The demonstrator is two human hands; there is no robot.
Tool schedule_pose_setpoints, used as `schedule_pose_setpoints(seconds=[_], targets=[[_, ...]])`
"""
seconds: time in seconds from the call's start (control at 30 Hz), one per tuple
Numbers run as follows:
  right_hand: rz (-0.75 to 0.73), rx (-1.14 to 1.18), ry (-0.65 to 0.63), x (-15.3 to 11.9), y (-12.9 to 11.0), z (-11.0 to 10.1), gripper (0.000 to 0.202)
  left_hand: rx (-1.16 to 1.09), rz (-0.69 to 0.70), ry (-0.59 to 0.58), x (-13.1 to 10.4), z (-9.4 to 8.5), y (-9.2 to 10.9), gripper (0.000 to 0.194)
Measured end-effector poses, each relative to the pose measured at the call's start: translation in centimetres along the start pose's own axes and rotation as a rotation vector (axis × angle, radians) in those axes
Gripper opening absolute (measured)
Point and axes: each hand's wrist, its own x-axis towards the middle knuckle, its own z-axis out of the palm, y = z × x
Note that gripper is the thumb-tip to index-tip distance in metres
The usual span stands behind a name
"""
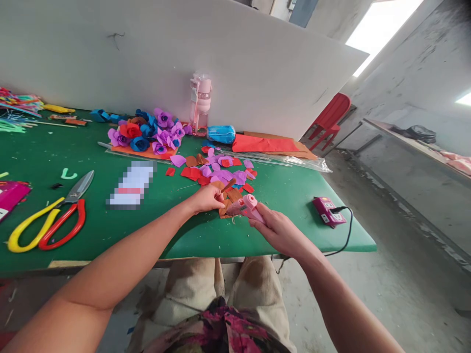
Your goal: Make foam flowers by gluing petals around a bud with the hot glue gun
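Observation:
My right hand (277, 229) is wrapped round the handle of a pink glue gun (250, 202), whose nozzle points left toward my left fingers. Brown paper pieces (232, 195) lie under and around the nozzle. My left hand (208, 198) is closed in a pinch on a brown paper petal (228, 185), partly hidden by the fingers. Just beyond both hands spreads a loose pile of purple, red, brown and blue paper petals (222, 174).
Finished paper flowers (147, 130) sit behind to the left, near a pink water bottle (200, 103) and a blue pouch (221, 134). Large scissors (61, 215) lie at left. A magenta power box (328, 212) with a black cable stands at right. A white board (147, 59) rises behind the green table (294, 191).

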Motion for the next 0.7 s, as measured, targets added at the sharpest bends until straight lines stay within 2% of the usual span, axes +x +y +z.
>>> schedule_pose_setpoints(seconds=[0.7], targets=[[0.024, -0.129, 0.000, -0.21, 0.12, -0.50, 0.018, -0.013, 0.017, 0.002, -0.14, -0.06, 0.28, 0.014]])
